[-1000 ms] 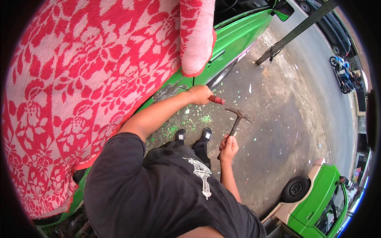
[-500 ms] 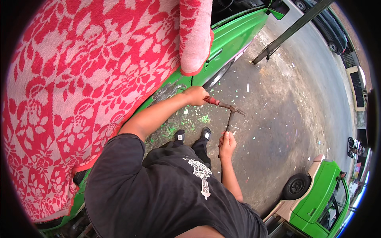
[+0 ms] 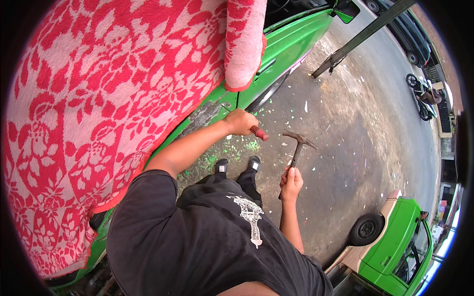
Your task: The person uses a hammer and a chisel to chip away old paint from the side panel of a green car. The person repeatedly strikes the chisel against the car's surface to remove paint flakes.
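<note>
My left hand (image 3: 240,122) is closed around a red-handled tool (image 3: 259,132). Its ribbed handle, like a screwdriver's, sticks out past my fist; whatever is at the other end is hidden. The fist is beside the green car panel (image 3: 243,100), close to a door seam and a scraped grey patch (image 3: 207,114). My right hand (image 3: 291,183) grips a hammer (image 3: 297,148) low on its shaft. The rusty hammer head is raised and stands apart from the red handle, to its right.
A red and pink floral towel (image 3: 123,98) drapes over the car at left. Green and white flakes lie on the concrete (image 3: 345,163) around my shoes. A slanted post (image 3: 340,54) stands at upper right. Another green vehicle (image 3: 395,241) is at lower right; a motorcycle (image 3: 423,97) is on the road.
The hammer head has come off the red handle's end and swung away to the right. My left hand has shifted slightly, still holding the tool. A motorcycle has come into view on the road.
</note>
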The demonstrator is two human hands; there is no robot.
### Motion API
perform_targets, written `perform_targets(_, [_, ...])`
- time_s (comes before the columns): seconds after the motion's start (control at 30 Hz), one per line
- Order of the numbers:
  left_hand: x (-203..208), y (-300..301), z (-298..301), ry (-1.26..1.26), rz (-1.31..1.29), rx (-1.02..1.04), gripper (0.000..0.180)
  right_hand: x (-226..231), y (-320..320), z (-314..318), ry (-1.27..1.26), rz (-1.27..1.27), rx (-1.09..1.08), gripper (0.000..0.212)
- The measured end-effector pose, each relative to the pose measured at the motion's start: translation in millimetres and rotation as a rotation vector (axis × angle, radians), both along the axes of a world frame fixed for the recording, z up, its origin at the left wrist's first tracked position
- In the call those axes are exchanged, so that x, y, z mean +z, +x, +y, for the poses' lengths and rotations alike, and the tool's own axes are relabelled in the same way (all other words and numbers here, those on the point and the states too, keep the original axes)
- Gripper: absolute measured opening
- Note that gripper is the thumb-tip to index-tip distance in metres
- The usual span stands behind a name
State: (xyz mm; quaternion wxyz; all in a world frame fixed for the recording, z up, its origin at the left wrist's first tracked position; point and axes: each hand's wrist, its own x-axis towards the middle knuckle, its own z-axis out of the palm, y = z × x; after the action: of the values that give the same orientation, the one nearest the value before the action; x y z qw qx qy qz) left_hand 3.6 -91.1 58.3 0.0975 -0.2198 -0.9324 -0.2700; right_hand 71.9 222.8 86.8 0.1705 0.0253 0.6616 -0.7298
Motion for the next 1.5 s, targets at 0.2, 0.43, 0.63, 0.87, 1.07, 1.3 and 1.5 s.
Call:
perform_targets(0.2, [7.5, 1.8, -0.8, 0.032, 0.077, 0.014, 0.013, 9.7, 16.2, -4.0, 0.109, 0.193, -0.062, 0.029])
perform_targets(0.43, [-0.9, 3.2, -5.8, 0.070, 0.123, -0.011, 0.020, -13.7, 22.4, -37.7, 0.331, 0.442, 0.013, 0.028])
perform_targets(0.63, [1.4, 1.3, -7.8, 0.100, 0.123, 0.021, 0.017, 4.1, 33.6, -28.2, 0.046, 0.326, -0.148, 0.029])
perform_targets(0.87, [8.3, 3.4, -7.0, 0.101, 0.095, 0.017, 0.015, 4.9, 35.6, -21.3, -0.129, 0.259, -0.211, 0.030])
perform_targets(1.07, [4.0, 4.1, -6.0, 0.077, 0.041, 0.053, 0.014, 2.7, 22.0, -25.7, 0.044, 0.247, -0.152, 0.029])
perform_targets(1.3, [5.9, -2.3, -6.7, 0.053, 0.028, 0.044, 0.014, -11.3, 17.6, -40.0, 0.243, 0.362, -0.054, 0.028])
perform_targets(1.5, [-2.4, -4.5, -5.3, 0.142, 0.058, 0.070, 0.014, -13.0, 29.4, -36.1, 0.376, 0.334, 0.003, 0.028])
